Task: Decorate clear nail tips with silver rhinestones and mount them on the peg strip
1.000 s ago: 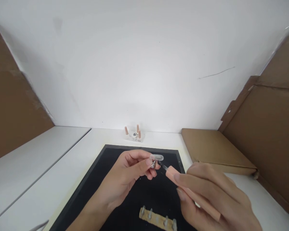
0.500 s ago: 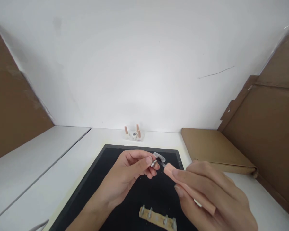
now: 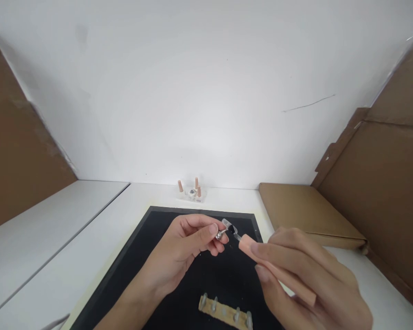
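My left hand [image 3: 192, 243] pinches a small silver metal holder [image 3: 220, 235] between thumb and fingertips. Just beyond it shows a clear false nail tip [image 3: 226, 223] with a dark patch; how it joins the holder is hard to make out. My right hand [image 3: 306, 270] grips the long peach cap of a nail polish brush [image 3: 275, 269], slanting down to the right. The dark brush end is at the nail tip, but I cannot tell whether they touch. Below, a tan strip [image 3: 225, 312] with several clear nail tips standing on it lies on the black mat [image 3: 206, 279].
At the back, a clear tray [image 3: 181, 198] holds several bottles with peach caps [image 3: 198, 191] and a small white-and-silver item [image 3: 192, 192]. A flat cardboard box [image 3: 306, 211] lies to the right. Cardboard panels [image 3: 24, 137] flank a white wall [image 3: 206, 101].
My right hand has drawn the brush slightly right and down, away from my left hand. The clear nail tip has turned a little; my left hand stays almost in place.
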A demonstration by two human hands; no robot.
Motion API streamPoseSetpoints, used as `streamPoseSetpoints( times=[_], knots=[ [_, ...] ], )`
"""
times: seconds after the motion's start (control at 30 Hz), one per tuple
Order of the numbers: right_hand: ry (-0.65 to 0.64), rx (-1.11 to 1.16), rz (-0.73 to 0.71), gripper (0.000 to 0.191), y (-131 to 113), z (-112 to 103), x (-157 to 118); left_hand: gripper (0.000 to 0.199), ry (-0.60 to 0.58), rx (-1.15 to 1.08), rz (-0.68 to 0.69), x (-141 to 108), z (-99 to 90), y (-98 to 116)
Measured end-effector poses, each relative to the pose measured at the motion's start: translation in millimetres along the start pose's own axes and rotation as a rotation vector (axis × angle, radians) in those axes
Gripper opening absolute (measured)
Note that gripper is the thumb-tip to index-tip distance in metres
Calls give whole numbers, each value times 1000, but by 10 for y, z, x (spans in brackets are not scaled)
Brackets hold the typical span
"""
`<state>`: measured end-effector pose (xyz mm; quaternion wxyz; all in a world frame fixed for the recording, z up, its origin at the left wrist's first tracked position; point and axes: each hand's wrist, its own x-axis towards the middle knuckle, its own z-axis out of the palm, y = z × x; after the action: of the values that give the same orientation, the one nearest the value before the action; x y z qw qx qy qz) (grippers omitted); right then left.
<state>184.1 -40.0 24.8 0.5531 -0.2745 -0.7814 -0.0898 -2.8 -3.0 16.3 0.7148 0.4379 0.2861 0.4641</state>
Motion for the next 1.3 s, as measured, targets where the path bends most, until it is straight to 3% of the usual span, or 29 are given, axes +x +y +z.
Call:
streamPoseSetpoints(
  times=[0.23,0.53,0.83,1.0,1.3],
  knots=[
    [74,-22,-2,26,-26,25,-36,18,10,-4,-16,32,-52,-3],
    [-89,-1,21,27,7,-31,-24,17,1,-18,-11,25,-25,2],
    [17,32,101,28,-55,-11,-99,16,-3,-26,-12,25,-74,9],
    [-52,4,-5,28,16,-39,-34,16,-4,-39,-24,15,-45,8],
    [-44,10,63,27,-42,-22,-46,13,-66,-128,-67,29,-59,0]
  ],
)
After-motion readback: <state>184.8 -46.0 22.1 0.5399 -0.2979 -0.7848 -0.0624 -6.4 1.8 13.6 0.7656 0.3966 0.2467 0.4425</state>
